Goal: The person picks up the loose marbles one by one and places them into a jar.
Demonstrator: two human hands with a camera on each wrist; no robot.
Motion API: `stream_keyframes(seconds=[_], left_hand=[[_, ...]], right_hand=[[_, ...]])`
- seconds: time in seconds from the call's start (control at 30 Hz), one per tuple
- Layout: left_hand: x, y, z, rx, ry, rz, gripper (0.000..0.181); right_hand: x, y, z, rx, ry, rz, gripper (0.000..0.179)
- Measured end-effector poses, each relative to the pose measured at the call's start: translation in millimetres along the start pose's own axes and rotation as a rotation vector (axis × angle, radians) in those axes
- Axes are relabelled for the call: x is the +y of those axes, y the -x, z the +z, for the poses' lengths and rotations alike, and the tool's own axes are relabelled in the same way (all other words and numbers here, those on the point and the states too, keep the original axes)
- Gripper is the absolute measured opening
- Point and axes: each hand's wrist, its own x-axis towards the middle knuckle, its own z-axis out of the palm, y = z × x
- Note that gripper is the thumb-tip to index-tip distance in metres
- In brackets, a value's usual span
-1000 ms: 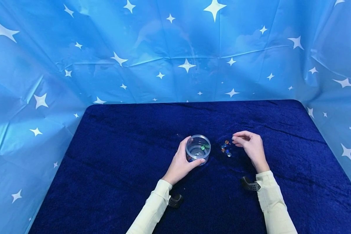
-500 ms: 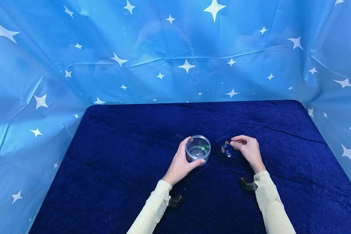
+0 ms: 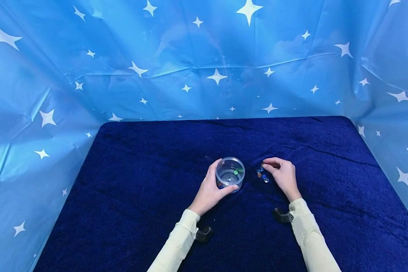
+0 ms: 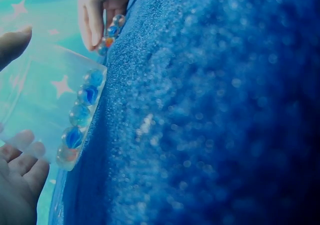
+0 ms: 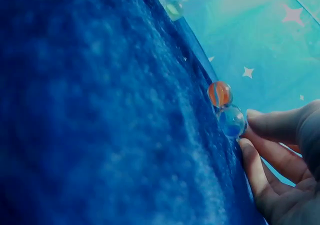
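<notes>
My left hand (image 3: 211, 189) grips a clear round plastic jar (image 3: 230, 158) from its left side, thumb across the front. A green marble (image 3: 236, 172) shows inside. In the left wrist view several glass marbles with blue swirls (image 4: 89, 95) line the jar's bottom. To the right of the jar my right hand (image 3: 283, 176) reaches over a small cluster of loose marbles (image 3: 259, 175). Its thumb and fingertips pinch the orange marble at the cluster's far end, mostly hidden by them. The right wrist view shows a clear blue marble (image 5: 232, 122) and an orange-striped marble (image 5: 220, 93) right by the fingertips.
A dark blue plush cloth (image 3: 139, 181) covers the table. Behind and beside it hangs a blue curtain (image 3: 176, 45) with white stars. Black wrist cameras hang below the left sleeve (image 3: 181, 236) and the right sleeve (image 3: 309, 226).
My right hand has moved left and slightly down to the marble cluster, its fingertips now covering most of the far orange marble. The left hand and jar have stayed put.
</notes>
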Motion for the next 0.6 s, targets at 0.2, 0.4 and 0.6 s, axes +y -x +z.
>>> stream_keyframes(seconds=[0.2, 0.4, 0.6], left_hand=[[-0.8, -0.3, 0.5, 0.003, -0.015, 0.004, 0.093], [-0.2, -0.3, 0.5, 0.005, -0.018, 0.003, 0.093], [-0.3, -0.5, 0.2, 0.002, -0.019, -0.002, 0.094]], right_hand=[[-1.4, 0.7, 1.6, -0.005, 0.029, -0.019, 0.014], [-1.2, 0.2, 1.9, -0.008, 0.046, -0.032, 0.015], [0.1, -0.7, 2.3, -0.009, 0.014, -0.041, 0.016]])
